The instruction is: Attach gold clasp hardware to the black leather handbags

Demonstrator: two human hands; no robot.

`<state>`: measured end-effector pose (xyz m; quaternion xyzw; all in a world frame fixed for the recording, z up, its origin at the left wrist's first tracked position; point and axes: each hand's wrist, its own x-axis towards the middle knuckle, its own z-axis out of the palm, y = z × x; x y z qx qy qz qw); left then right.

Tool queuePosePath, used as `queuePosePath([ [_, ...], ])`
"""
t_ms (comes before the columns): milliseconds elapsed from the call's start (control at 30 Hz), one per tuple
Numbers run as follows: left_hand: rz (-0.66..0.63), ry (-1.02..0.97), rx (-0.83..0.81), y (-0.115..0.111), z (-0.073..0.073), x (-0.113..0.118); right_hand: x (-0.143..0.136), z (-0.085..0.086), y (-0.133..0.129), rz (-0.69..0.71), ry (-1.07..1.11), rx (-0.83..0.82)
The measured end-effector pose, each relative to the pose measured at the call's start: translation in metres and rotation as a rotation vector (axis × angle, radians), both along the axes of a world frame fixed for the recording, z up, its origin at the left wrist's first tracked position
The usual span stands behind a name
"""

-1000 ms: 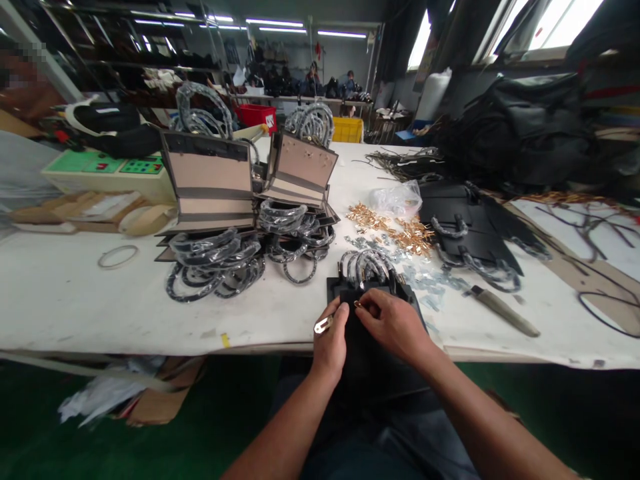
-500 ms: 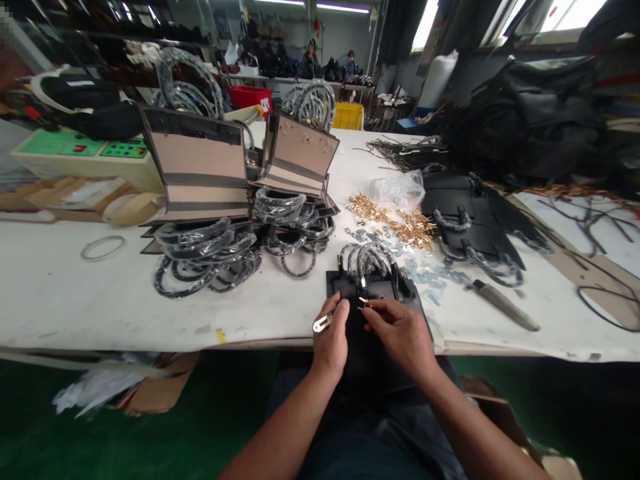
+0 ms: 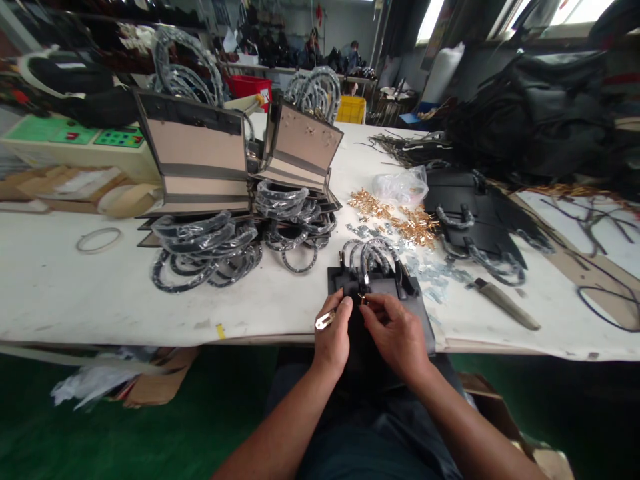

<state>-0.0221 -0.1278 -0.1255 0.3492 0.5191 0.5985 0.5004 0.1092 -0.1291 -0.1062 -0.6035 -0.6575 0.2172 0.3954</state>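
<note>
A black handbag panel (image 3: pixel 415 307) with plastic-wrapped handles (image 3: pixel 373 257) lies at the table's front edge, partly over my lap. My left hand (image 3: pixel 334 333) is closed, its thumb on top near the panel's left side. A flat gold metal piece with a slot (image 3: pixel 325 320) sticks out from between its fingers. Pinched in the fingertips of my right hand (image 3: pixel 397 330) is a small gold clasp piece (image 3: pixel 363 299), held at the black panel just below the handles. Whether it touches the panel, I cannot tell.
Several gold fittings (image 3: pixel 417 227) and thin metal plates (image 3: pixel 425 273) lie scattered beyond the panel. On the right are a knife (image 3: pixel 505 303) and more black bag pieces (image 3: pixel 463 200). Stacked beige-lined panels (image 3: pixel 203 150) with wrapped handles stand left. A metal ring (image 3: pixel 99 240) lies farther left.
The small gold piece in my right fingertips has turned and sits slightly higher, closer to the black panel. My left hand keeps its hold. The camera view has tilted a little downward.
</note>
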Motion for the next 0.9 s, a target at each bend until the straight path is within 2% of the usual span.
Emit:
queuePosePath([
  [200,-0.06,0.043,0.056,-0.001,0.001,-0.003,-0.002,-0.002,0.005,0.031,-0.1,0.034],
  [467,0.062,0.046,-0.003,0.002,-0.006,0.006,-0.002,0.01,0.013,0.112,-0.103,-0.073],
  [667,0.093,0.065,-0.033,0.006,-0.006,0.011,-0.001,0.014,0.018,0.164,-0.074,-0.118],
  [900,0.097,0.103,-0.037,0.005,-0.014,0.01,0.0,0.021,0.021,0.224,-0.106,-0.144],
])
